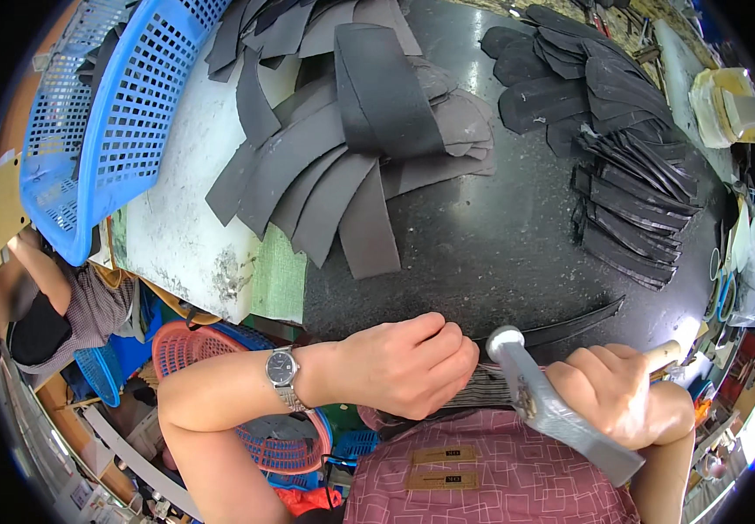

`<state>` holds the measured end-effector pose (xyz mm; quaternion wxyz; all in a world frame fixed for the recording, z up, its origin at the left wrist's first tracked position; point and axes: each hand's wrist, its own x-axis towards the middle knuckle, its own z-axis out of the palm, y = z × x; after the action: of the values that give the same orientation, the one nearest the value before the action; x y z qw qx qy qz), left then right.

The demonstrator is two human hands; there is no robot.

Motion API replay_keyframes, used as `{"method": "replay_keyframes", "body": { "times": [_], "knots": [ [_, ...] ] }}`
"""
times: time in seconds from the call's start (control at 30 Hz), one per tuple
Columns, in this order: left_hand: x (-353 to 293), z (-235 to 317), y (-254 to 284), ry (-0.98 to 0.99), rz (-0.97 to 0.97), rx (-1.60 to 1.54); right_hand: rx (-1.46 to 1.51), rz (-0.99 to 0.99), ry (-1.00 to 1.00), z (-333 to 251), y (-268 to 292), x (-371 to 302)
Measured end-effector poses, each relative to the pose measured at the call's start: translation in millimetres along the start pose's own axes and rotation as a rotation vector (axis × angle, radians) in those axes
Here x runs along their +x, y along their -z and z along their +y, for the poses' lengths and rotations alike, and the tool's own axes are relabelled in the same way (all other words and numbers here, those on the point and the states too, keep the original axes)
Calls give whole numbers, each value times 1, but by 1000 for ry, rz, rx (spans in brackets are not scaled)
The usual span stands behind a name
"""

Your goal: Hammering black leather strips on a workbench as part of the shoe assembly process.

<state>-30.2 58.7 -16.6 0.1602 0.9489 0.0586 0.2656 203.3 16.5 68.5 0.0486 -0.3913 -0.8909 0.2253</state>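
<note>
My left hand, with a wristwatch on the wrist, is closed on a dark strip of material at the near edge of the black work surface. The strip curves off to the right. My right hand grips a hammer by its wooden handle. The grey metal head lies just right of my left fingers, over the strip.
A pile of grey cut pieces lies at the back middle and stacks of black cut pieces at the back right. A blue plastic basket leans at the left. A red basket and another person are below left.
</note>
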Motion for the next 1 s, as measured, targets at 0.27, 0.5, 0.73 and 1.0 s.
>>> {"method": "replay_keyframes", "body": {
  "times": [0.27,0.5,0.73,1.0],
  "knots": [
    [-4,1,-3,101,72,-75,51,-49,-37,3,-8,0],
    [-5,3,1,50,-30,-14,-89,-56,74,3,9,9],
    [-3,9,14,168,-116,-40,-240,-140,133,-2,7,18],
    [2,40,5,52,-186,167,-86,44,95,-3,-8,17]
  ]
}}
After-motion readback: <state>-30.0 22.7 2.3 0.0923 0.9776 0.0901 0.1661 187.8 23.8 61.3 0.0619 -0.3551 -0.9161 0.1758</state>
